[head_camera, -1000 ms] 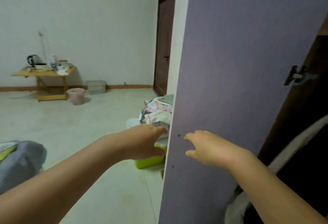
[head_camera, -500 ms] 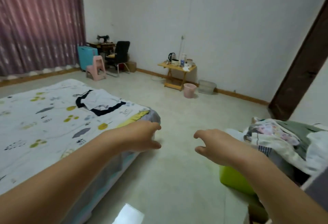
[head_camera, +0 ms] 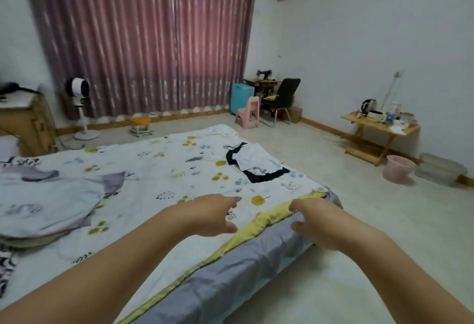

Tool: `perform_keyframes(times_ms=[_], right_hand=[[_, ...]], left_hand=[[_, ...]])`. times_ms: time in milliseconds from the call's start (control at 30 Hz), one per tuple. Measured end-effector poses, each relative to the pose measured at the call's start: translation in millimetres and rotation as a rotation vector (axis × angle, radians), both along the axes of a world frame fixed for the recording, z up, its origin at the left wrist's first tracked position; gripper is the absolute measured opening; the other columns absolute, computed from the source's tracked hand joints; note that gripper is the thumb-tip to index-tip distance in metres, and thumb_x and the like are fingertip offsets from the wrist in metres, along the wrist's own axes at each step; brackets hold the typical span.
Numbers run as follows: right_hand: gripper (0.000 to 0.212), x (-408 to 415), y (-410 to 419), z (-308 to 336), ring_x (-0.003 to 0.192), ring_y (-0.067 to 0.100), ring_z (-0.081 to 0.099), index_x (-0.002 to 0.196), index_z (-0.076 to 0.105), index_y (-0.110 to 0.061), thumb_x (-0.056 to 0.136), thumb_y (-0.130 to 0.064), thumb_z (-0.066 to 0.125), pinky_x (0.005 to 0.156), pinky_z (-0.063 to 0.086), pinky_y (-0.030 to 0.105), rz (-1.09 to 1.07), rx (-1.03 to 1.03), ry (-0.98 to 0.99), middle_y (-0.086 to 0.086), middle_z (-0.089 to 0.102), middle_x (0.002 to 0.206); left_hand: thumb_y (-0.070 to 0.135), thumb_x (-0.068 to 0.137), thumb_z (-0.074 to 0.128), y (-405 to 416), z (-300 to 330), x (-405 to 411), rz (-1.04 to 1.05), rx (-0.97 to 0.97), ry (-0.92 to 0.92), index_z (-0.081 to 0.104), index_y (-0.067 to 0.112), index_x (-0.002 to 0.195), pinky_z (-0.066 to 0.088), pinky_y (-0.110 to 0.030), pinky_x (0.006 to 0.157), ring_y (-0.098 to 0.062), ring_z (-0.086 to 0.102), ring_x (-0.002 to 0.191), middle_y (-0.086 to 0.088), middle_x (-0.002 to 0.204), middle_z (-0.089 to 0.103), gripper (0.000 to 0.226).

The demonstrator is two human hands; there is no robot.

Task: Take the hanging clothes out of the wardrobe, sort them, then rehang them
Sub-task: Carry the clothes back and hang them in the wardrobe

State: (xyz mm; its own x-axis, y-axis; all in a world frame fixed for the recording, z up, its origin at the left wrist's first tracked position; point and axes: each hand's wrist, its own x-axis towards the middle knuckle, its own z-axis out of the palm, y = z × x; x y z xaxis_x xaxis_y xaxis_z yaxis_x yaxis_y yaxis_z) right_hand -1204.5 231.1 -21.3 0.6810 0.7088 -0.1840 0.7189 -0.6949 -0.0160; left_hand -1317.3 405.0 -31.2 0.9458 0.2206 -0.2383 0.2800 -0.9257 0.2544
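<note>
Now both arms reach forward over the near corner of the bed (head_camera: 159,170). The left hand (head_camera: 213,214) hangs above the patterned white sheet (head_camera: 143,159), fingers loosely curled with the forefinger pointing ahead, and it holds nothing. The right hand (head_camera: 318,221) sits just to its right, at the yellow edge of the bedding (head_camera: 259,223) where the sheet meets the grey mattress side; its fingers are bent downward close to that edge, but whether they touch or pinch the fabric cannot be told.

Beyond the two hands, farther up the bed and between them in line, a white garment with black trim (head_camera: 252,163) lies spread flat on the sheet, well apart from both hands. To the left of the left hand a grey and white quilt (head_camera: 48,195) lies rumpled on the bed.

Far past the right hand a small wooden surface (head_camera: 407,130) stands by the wall, carrying a kettle (head_camera: 369,105) and cups, with a pink bin (head_camera: 397,168) on the floor beside it. Ahead, beyond the bed, a pink stool (head_camera: 247,116) and a black chair (head_camera: 284,98) stand before the pink curtain (head_camera: 143,41).
</note>
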Motion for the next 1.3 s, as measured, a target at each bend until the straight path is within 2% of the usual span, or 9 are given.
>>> perform_keyframes(times_ms=[100, 200, 333, 467, 633, 833, 1067, 1167, 1300], right_hand=[[0.044, -1, 54, 0, 0.126, 0.022, 0.044, 0.14, 0.036, -0.02, 0.098, -0.032, 0.043, 0.093, 0.038, 0.027, 0.128, 0.007, 0.01, 0.004, 0.044, 0.141], [0.041, -3, 103, -4, 0.124, 0.02, 0.046, 0.14, 0.037, -0.024, 0.099, -0.029, 0.042, 0.091, 0.038, 0.026, 0.231, 0.035, 0.039, 0.001, 0.045, 0.14], [0.042, 0, 171, -18, 0.123, 0.024, 0.047, 0.137, 0.04, -0.018, 0.098, -0.031, 0.044, 0.092, 0.042, 0.031, 0.328, 0.014, 0.064, 0.005, 0.047, 0.137], [0.043, 7, 243, -25, 0.118, 0.023, 0.05, 0.139, 0.037, -0.016, 0.099, -0.031, 0.041, 0.08, 0.035, 0.027, 0.473, -0.031, 0.072, 0.007, 0.047, 0.135], [0.041, 21, 316, -29, 0.117, 0.023, 0.048, 0.137, 0.04, -0.015, 0.099, -0.03, 0.041, 0.077, 0.033, 0.025, 0.605, -0.03, 0.069, 0.007, 0.047, 0.134], [0.041, 34, 414, -35, 0.122, 0.024, 0.046, 0.137, 0.04, -0.015, 0.099, -0.031, 0.042, 0.088, 0.038, 0.028, 0.782, -0.047, 0.069, 0.007, 0.048, 0.134], [0.035, 2, 507, -53, 0.115, 0.025, 0.051, 0.128, 0.048, -0.01, 0.099, -0.028, 0.042, 0.087, 0.04, 0.028, 0.954, -0.079, 0.076, 0.009, 0.052, 0.128], [0.036, -20, 544, -66, 0.117, 0.027, 0.049, 0.128, 0.048, -0.009, 0.098, -0.028, 0.043, 0.092, 0.041, 0.032, 1.008, -0.08, 0.071, 0.01, 0.053, 0.129], [0.034, -59, 594, -83, 0.113, 0.029, 0.052, 0.125, 0.05, -0.008, 0.097, -0.025, 0.044, 0.087, 0.044, 0.032, 1.056, -0.091, 0.068, 0.012, 0.055, 0.125]], left_hand=[[0.039, 0.094, 0.049, 43, -9, -17, 0.091, -0.022, 0.023, 0.025, 0.023, 0.145, 0.034, -0.03, 0.102, -0.02, 0.039, 0.13, -0.001, 0.147, 0.036, 0.058], [0.041, 0.093, 0.05, 88, -20, -33, 0.21, -0.038, 0.039, 0.029, 0.02, 0.142, 0.035, -0.03, 0.101, -0.02, 0.039, 0.13, -0.001, 0.146, 0.036, 0.057], [0.041, 0.094, 0.049, 137, -33, -54, 0.35, -0.058, 0.038, 0.03, 0.021, 0.142, 0.036, -0.031, 0.101, -0.02, 0.041, 0.127, -0.002, 0.144, 0.039, 0.056], [0.04, 0.093, 0.05, 181, -45, -67, 0.507, -0.094, 0.04, 0.031, 0.021, 0.141, 0.037, -0.03, 0.103, -0.019, 0.042, 0.127, -0.002, 0.142, 0.04, 0.054], [0.038, 0.094, 0.049, 228, -52, -71, 0.651, -0.113, 0.033, 0.031, 0.02, 0.142, 0.035, -0.029, 0.104, -0.018, 0.04, 0.13, -0.002, 0.144, 0.038, 0.055], [0.035, 0.095, 0.048, 282, -55, -72, 0.884, -0.131, -0.018, 0.033, 0.018, 0.142, 0.035, -0.027, 0.103, -0.018, 0.04, 0.129, -0.002, 0.143, 0.04, 0.052], [0.036, 0.095, 0.048, 327, -83, -115, 1.133, -0.161, -0.065, 0.039, 0.02, 0.136, 0.037, -0.022, 0.091, -0.015, 0.046, 0.122, 0.0, 0.137, 0.045, 0.045], [0.035, 0.095, 0.048, 350, -95, -141, 1.216, -0.157, -0.078, 0.041, 0.019, 0.134, 0.038, -0.021, 0.081, -0.015, 0.049, 0.117, 0.001, 0.135, 0.048, 0.043], [0.034, 0.094, 0.049, 389, -106, -181, 1.313, -0.151, -0.091, 0.045, 0.019, 0.132, 0.04, -0.023, 0.084, -0.016, 0.052, 0.112, 0.0, 0.13, 0.052, 0.04]])
